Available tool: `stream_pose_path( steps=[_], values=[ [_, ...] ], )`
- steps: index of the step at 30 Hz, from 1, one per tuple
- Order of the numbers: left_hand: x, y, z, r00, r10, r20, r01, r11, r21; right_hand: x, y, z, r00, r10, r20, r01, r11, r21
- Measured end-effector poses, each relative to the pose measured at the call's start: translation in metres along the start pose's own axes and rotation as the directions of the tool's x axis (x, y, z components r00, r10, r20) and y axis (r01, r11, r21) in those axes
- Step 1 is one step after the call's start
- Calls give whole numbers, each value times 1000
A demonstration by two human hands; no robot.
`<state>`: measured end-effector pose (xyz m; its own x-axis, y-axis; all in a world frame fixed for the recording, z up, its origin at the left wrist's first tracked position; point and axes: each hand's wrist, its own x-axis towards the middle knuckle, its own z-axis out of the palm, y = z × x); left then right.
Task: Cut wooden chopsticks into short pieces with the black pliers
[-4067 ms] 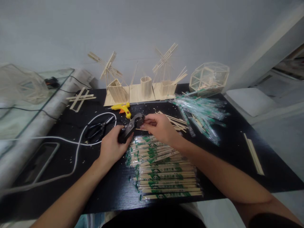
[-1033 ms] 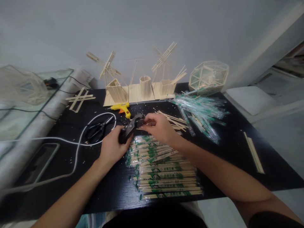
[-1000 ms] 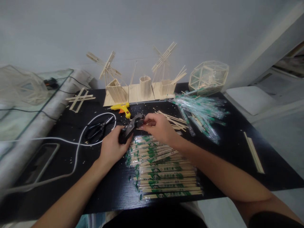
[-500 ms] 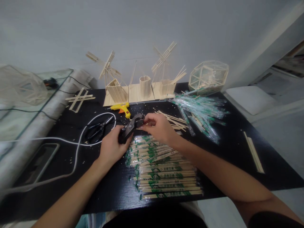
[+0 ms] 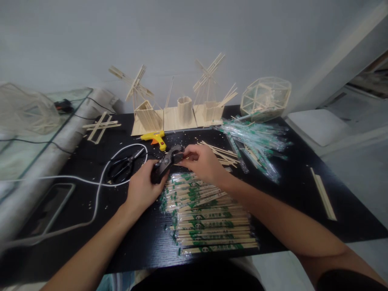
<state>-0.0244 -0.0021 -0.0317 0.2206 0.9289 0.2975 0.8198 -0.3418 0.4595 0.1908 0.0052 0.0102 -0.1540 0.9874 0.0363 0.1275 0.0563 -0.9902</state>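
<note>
My left hand [image 5: 144, 182] is closed around the grips of a dark metal hand cutter [image 5: 166, 163], its jaws pointing up and to the right. At those jaws my right hand [image 5: 201, 161] has thumb and fingers pinched together; what they hold is too small and hidden to make out. Below both hands lie several wrapped chopsticks [image 5: 212, 224] in clear and green plastic, stacked in rows. Loose bare sticks [image 5: 222, 155] are scattered just beyond my right hand.
A yellow glue gun [image 5: 154, 139] and black scissors [image 5: 123, 165] lie near a looped white cable [image 5: 98, 194]. Stick-built windmill models [image 5: 148, 117] stand at the back. Empty wrappers [image 5: 263, 141] are heaped to the right. A crossed stick piece [image 5: 101, 126] sits far left.
</note>
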Motion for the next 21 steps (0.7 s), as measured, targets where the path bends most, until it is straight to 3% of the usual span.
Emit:
stream_pose_path(
  steps=[21],
  values=[
    [1,1,-1,1000,3,2,-3,1000,-4,1,2,0,999,-33,5,32,999,25]
  ],
)
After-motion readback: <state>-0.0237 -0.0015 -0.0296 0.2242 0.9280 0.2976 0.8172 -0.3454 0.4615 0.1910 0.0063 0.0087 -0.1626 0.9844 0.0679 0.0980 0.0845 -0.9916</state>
